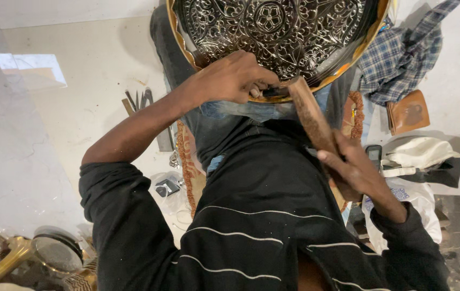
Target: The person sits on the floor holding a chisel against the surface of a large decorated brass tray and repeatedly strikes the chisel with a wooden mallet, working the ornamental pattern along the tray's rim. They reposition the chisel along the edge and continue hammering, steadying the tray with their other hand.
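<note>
On the lap of a seated person, seen from above, rests a large round engraved metal tray (pixel 273 27), its silvery face covered with dense floral and scroll relief and its scalloped rim (pixel 187 48) brass-coloured; the near edge of the tray lies against the person's jeans, and the far part runs out of the top of the view. The left hand (pixel 230 78) is set on the tray's near rim, its fingers (pixel 254 89) curled and pressed together around a small dark tool whose tip is hidden beneath them, so its kind cannot be told. The right hand (pixel 356 172) grips the lower end of a wooden mallet handle (pixel 311 113), fingers wrapped closed about it; the upper end of the wood slants up and left to a point just beside the left hand, at the tray's rim. Both forearms emerge from pushed-up sleeves of a black sweater with thin white stripes (pixel 241 234). On the pale floor (pixel 79 91) to the left lie a few thin metal tools (pixel 138 99); brass vessels (pixel 9 258) stand at the lower left corner. To the right lie a blue checked cloth (pixel 397 54), a brown leather pouch (pixel 408 113), a white cloth (pixel 419 153) and a dark phone (pixel 373 153), all well apart from the tray.
</note>
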`<action>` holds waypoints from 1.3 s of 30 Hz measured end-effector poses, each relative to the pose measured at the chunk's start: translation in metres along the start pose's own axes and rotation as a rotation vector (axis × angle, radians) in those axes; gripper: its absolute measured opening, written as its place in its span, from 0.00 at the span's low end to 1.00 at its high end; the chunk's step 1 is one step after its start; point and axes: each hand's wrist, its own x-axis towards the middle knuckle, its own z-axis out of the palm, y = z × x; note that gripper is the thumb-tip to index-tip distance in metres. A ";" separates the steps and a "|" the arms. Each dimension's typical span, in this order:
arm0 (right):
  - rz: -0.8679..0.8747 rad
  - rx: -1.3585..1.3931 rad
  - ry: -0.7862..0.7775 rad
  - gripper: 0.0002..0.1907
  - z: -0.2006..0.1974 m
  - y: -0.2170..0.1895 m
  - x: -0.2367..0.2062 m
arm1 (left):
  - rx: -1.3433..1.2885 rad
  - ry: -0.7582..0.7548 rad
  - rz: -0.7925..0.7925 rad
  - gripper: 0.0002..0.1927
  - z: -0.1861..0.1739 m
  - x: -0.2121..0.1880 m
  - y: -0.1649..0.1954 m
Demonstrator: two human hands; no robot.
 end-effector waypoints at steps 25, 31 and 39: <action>0.061 0.270 -0.056 0.22 -0.003 -0.017 0.012 | 0.072 -0.037 -0.175 0.25 -0.001 -0.002 0.004; 0.050 0.219 -0.021 0.21 -0.004 0.003 0.011 | -0.059 -0.050 -0.147 0.23 0.001 -0.002 -0.003; 0.052 0.260 -0.085 0.21 -0.011 -0.023 0.016 | -0.016 -0.010 -0.154 0.21 0.004 -0.004 -0.003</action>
